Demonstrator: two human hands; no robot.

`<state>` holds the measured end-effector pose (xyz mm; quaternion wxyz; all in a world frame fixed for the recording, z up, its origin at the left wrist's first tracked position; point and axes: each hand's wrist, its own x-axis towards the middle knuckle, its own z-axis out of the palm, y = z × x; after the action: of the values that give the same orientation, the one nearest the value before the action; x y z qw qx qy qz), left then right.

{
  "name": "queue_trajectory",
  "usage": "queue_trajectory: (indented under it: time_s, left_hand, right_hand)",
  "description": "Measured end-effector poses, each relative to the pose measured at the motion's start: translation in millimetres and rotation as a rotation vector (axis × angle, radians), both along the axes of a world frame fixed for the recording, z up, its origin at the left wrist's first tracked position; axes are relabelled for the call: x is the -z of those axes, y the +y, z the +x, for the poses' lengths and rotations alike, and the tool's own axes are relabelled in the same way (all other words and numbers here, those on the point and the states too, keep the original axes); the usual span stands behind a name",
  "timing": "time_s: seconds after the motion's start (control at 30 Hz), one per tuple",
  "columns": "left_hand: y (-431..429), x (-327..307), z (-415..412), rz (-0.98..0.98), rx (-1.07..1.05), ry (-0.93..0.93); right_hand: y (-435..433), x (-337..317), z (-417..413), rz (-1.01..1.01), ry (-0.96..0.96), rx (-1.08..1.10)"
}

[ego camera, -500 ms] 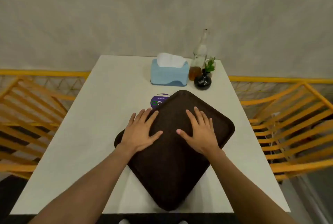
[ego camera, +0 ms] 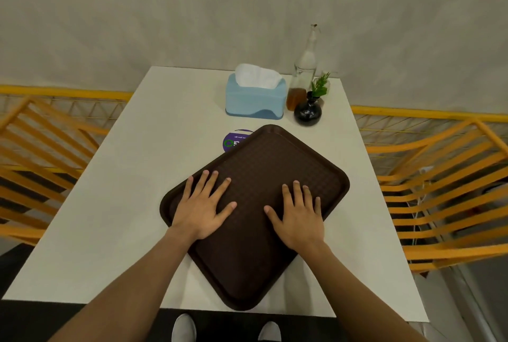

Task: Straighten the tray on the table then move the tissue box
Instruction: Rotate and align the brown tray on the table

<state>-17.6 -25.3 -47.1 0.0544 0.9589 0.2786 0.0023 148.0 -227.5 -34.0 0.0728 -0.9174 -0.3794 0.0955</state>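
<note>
A dark brown tray (ego camera: 264, 160) lies on the white table (ego camera: 132, 182), turned diagonally so one corner points at me and one at the far wall. My left hand (ego camera: 204, 205) rests flat on the tray's left part, fingers spread. My right hand (ego camera: 298, 215) rests flat on its right part, fingers spread too. Neither hand grips anything. A light blue tissue box (ego camera: 255, 99) with white tissue sticking out stands at the far end of the table, beyond the tray and apart from it.
A purple round sticker (ego camera: 232, 141) peeks out under the tray's far left edge. A glass bottle (ego camera: 303, 72) and a black vase with a green sprig (ego camera: 308, 112) stand right of the tissue box. Orange slatted chairs (ego camera: 445, 190) flank the table.
The view has shifted slightly, showing more of the table's near edge. The left hand now sits further onto the tray; the tray's angle looks about the same.
</note>
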Motion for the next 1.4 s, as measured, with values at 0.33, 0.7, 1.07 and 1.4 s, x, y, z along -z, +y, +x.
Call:
queue_trajectory:
  time_s: [0.33, 0.7, 1.07, 1.4]
  left_hand:
    - [-21.7, 1.0, -27.3, -0.009, -0.182, -0.033]
    - [-26.5, -2.5, -84.5, -0.083, -0.456, 0.032]
    - [4.9, -10.9, -134.1, -0.128, -0.566, 0.028]
    - [65.2, -36.5, -175.9, -0.119, -0.465, 0.060]
  right_hand:
    - [14.3, 7.7, 9.9, -0.018, -0.029, -0.184]
    - [68.5, 2.7, -15.9, -0.014, -0.044, -0.374]
    - [134.5, -4.6, -47.1, -0.031, -0.033, -0.530]
    - [131.9, -9.8, -98.2, 0.409, -0.096, -0.089]
